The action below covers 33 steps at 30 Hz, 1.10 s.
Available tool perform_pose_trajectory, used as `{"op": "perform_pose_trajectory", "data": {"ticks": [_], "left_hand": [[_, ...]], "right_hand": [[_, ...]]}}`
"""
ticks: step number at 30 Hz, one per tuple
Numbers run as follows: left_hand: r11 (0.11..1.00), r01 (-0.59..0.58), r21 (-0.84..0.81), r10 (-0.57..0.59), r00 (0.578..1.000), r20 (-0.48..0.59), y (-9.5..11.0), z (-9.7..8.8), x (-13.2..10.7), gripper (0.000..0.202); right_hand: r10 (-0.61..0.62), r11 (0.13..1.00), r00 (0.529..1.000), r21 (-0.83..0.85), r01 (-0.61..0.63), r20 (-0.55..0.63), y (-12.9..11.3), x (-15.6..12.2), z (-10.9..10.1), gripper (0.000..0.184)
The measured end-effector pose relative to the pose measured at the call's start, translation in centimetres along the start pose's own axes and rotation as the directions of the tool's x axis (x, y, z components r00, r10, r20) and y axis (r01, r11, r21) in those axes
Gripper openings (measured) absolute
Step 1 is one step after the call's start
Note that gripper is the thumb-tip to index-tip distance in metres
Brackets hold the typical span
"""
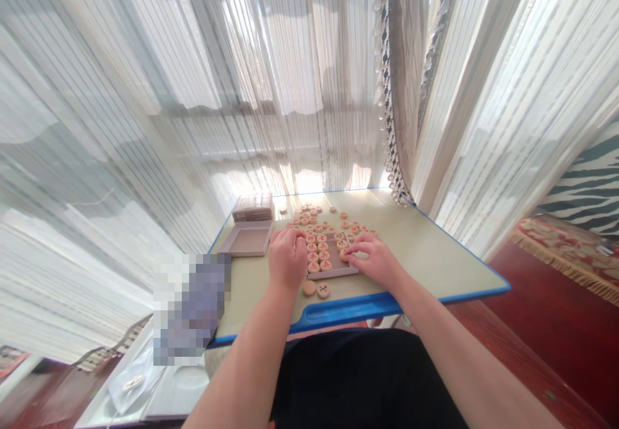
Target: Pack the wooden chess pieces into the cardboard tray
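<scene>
A shallow box point(333, 274) of xiangqi pieces lies on the table in front of me. Red-marked pieces point(325, 265) stand in two columns along its left side, and several more sit at its upper right. My right hand point(374, 260) reaches over the right edge, thumb and fingers closed on a xiangqi piece point(343, 255) inside the box. My left hand point(288, 256) is at the left edge with its fingers curled together; whatever they hold is hidden. Two loose pieces, one blank side up point(309, 288) and one dark-marked point(324, 291), lie just below the box.
Many scattered pieces point(313, 212) lie beyond the box. An open tray-like lid point(247, 239) and a closed carton point(253, 206) stand at the left of the table point(435, 261). A blue trough point(348, 309) runs along the near edge. Sheer curtains point(290, 80) hang behind.
</scene>
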<state>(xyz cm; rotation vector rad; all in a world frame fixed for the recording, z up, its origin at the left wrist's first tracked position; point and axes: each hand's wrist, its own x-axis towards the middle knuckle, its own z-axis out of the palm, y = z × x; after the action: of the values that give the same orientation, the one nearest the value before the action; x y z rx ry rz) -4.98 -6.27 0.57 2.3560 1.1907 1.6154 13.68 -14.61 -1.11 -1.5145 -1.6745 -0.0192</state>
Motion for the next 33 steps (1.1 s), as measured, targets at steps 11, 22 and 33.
{"op": "perform_pose_trajectory", "data": {"ticks": [11,22,33], "left_hand": [[1.000,-0.006,-0.002,0.006,0.999,-0.035,-0.47,0.32,-0.05,0.021],[0.999,0.005,0.039,-0.004,1.000,-0.025,-0.80,0.63,-0.13,0.021],[0.995,0.062,0.077,-0.064,0.998,0.028,-0.53,0.56,-0.08,0.022]], "right_hand": [[0.030,0.999,1.000,0.017,-0.030,-0.010,0.28,0.02,0.06,0.009],[0.023,1.000,1.000,-0.002,-0.023,-0.003,0.31,0.08,0.11,0.010],[0.049,0.998,0.995,0.038,-0.046,-0.084,0.53,-0.13,0.13,0.012]]}}
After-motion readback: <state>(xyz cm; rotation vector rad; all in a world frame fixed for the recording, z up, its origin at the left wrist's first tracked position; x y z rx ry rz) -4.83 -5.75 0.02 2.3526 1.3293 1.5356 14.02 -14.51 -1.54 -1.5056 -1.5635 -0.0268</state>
